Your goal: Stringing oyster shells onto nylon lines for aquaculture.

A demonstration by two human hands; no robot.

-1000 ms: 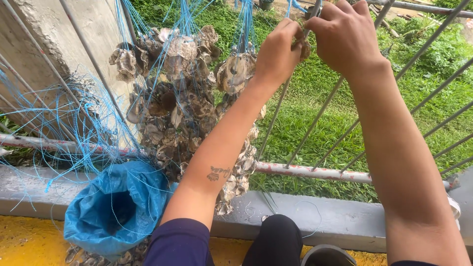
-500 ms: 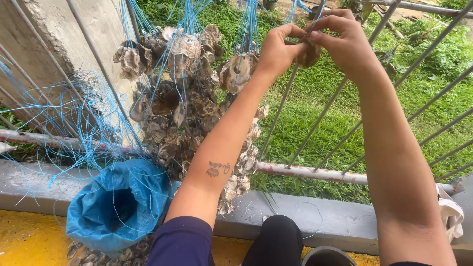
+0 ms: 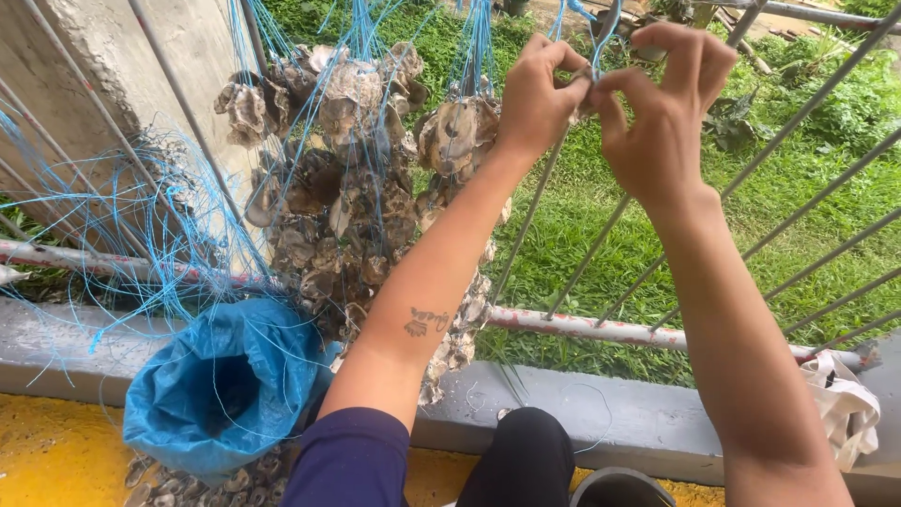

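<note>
Two hands are up at the top of the head view, working a thin blue string (image 3: 601, 42) against a slanted railing bar (image 3: 526, 225). The left hand (image 3: 540, 94) has its fingertips pinched on the string, and the right hand (image 3: 662, 117) pinches it too, fingers curled in, thumb meeting the left one. Just left of them hang bunches of oyster shells (image 3: 357, 188) strung on more blue line, with a loose tangle of it spreading toward the concrete wall (image 3: 84, 75). Down below sits an open blue bag (image 3: 225, 385) with shells spilled beside it on the yellow floor. My guess at the risk: that line is slick and thin, so a slipping pinch could undo the knot, or the loose strands could snag the fingers.
</note>
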